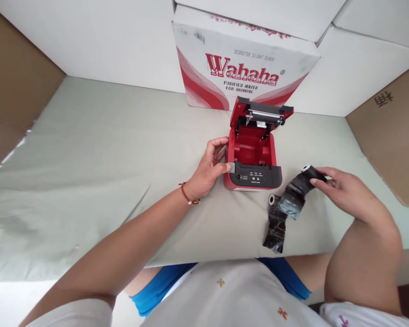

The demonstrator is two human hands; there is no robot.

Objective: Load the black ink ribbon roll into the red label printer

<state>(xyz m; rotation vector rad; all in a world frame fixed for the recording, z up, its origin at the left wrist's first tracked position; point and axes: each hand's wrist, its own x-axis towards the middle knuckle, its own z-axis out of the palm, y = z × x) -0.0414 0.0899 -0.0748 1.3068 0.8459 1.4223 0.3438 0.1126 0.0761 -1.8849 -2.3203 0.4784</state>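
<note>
A red and black receipt printer (254, 179) sits on the cloth with its lid (259, 113) raised, and its red paper bay looks bare inside. My left hand (209, 165) grips the printer's left side, the thumb on the grey tab at its front left corner and the fingers along the wall. To the right, my right hand (344, 188) pinches a black roll with a white core (311, 175) between thumb and fingers. A loose black strip trails from it. Touching or overlapping that strip is a second black roll (276, 222), its own strip unrolled toward me.
A Wahaha water carton (243, 68) stands right behind the printer. White boxes (122, 41) line the back, and brown cardboard panels stand at left (17, 81) and right (391, 136). Wrinkled pale green cloth (88, 150) covers the table, whose front edge is by my lap.
</note>
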